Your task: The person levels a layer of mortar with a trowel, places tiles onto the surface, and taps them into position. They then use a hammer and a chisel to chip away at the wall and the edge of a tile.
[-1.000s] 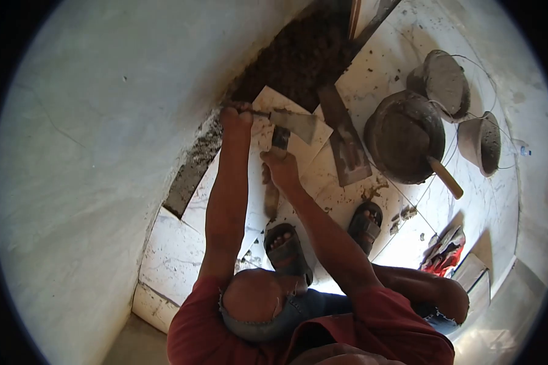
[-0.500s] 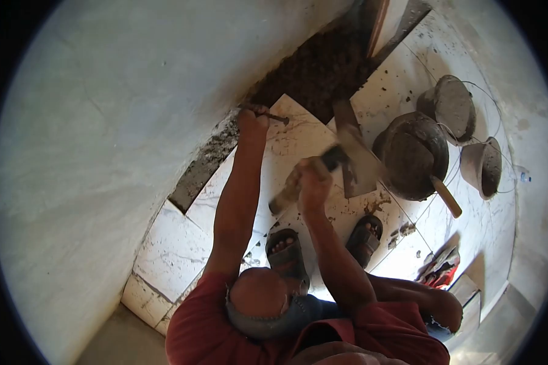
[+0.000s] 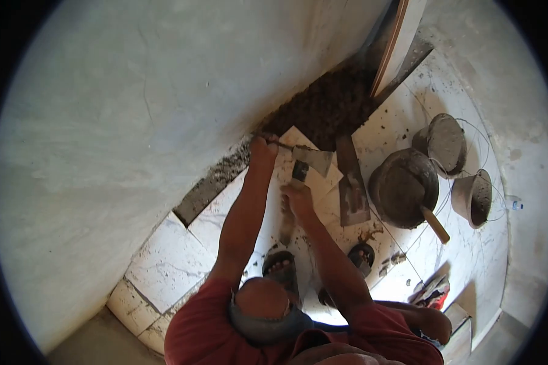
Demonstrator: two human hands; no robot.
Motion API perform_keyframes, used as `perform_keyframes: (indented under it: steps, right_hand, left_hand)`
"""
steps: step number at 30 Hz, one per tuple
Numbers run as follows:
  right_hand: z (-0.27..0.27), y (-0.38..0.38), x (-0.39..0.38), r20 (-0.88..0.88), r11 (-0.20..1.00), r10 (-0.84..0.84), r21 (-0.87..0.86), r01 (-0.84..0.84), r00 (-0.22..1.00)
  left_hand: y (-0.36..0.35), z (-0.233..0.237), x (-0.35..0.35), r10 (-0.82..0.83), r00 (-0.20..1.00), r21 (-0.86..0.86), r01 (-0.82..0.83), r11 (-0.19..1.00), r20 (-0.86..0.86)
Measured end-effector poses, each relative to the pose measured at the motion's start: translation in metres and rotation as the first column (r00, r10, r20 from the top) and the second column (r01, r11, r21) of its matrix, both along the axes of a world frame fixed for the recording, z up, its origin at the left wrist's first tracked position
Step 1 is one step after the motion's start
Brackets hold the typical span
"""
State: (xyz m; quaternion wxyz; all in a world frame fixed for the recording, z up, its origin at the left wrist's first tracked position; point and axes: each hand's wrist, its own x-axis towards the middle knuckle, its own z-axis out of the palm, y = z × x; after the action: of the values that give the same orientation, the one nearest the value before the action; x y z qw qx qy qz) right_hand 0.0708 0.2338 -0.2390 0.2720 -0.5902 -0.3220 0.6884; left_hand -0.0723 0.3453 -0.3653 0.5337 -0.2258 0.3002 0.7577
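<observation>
My left hand [image 3: 263,149] is closed around a thin metal chisel [image 3: 291,145] low against the wall, above the rough mortar gap at its foot. The chisel lies nearly level, its far end pointing right. My right hand [image 3: 298,201] grips the handle of a hatchet [image 3: 315,160] with a broad grey blade and a dark collar. In this view its head overlaps the chisel's far end. Beneath both hands lies a loose pale tile [image 3: 329,185] with reddish smears. A flat plastering trowel [image 3: 351,182] rests just to the right.
A dark mortar pan [image 3: 383,188] with a wooden-handled tool [image 3: 435,225] stands right, beside two buckets [image 3: 447,143] [image 3: 472,198]. Dark soil [image 3: 329,106] fills the far corner by a door frame [image 3: 388,52]. The plastered wall [image 3: 134,121] runs along the left. My sandalled feet are below.
The hatchet has swung left and away from me, from beside the pan to the chisel's end. My left hand keeps its grip. The view has tilted, shifting the scene downward.
</observation>
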Motion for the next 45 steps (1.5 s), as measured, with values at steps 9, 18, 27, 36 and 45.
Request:
perform_keyframes:
  steps: [9,18,27,36,45]
  right_hand:
    - [-0.026,-0.002,-0.010,0.017,0.996,0.094,0.004,-0.094,0.995]
    - [-0.047,-0.023,-0.004,-0.170,0.903,-0.335,0.224,0.368,0.927]
    - [-0.038,-0.020,-0.002,-0.275,0.930,-0.277,0.163,0.329,0.921]
    - [0.006,-0.008,-0.006,-0.517,0.852,-0.306,0.227,0.472,0.800]
    - [-0.014,-0.014,-0.016,-0.346,0.860,-0.439,0.106,0.499,0.830]
  left_hand:
    - [0.004,-0.017,0.000,-0.008,1.000,-0.077,0.010,0.997,0.027]
    - [0.002,0.012,-0.005,0.040,0.992,-0.025,-0.037,0.999,0.117]
    - [0.001,0.025,-0.004,0.039,0.997,-0.090,-0.033,0.995,0.062]
    - [-0.002,0.034,-0.002,0.109,0.983,-0.106,-0.094,0.990,0.147]
    - [-0.002,0.014,-0.006,0.080,0.986,-0.081,-0.069,0.994,0.147]
